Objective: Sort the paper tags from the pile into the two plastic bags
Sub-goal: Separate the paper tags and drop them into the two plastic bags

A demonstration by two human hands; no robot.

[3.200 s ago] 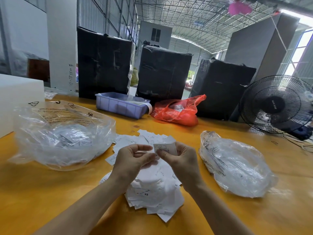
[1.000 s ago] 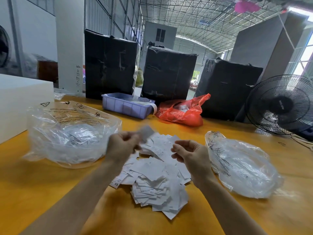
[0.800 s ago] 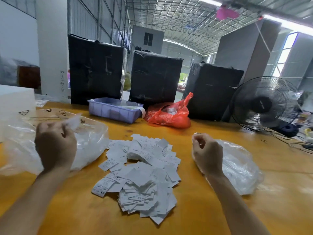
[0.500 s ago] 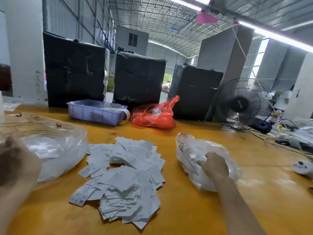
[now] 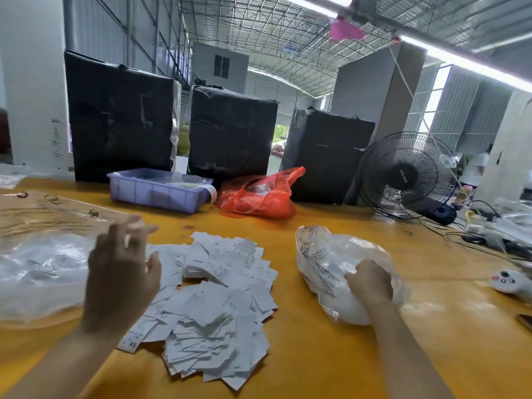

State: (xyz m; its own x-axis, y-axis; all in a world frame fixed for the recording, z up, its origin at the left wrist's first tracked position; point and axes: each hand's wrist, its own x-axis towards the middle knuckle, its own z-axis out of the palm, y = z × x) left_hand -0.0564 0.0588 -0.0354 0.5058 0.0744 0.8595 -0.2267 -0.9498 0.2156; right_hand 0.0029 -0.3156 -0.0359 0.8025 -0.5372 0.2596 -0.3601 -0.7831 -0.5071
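Both hands have left the pile of paper tags (image 5: 213,295) and parted toward the bags.
Left hand (image 5: 122,272), fingers loosely spread and empty, hovers by the left plastic bag (image 5: 40,272); right hand (image 5: 370,283) reaches into the right plastic bag (image 5: 325,254), grip hidden, likely dropping a tag.

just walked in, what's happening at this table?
A person is sorting paper tags by hand. The pile of tags lies loose on the yellow table between two clear plastic bags. The right hand is on the right bag; whether it grips anything is unclear. The left hand hovers open in front of the left bag.
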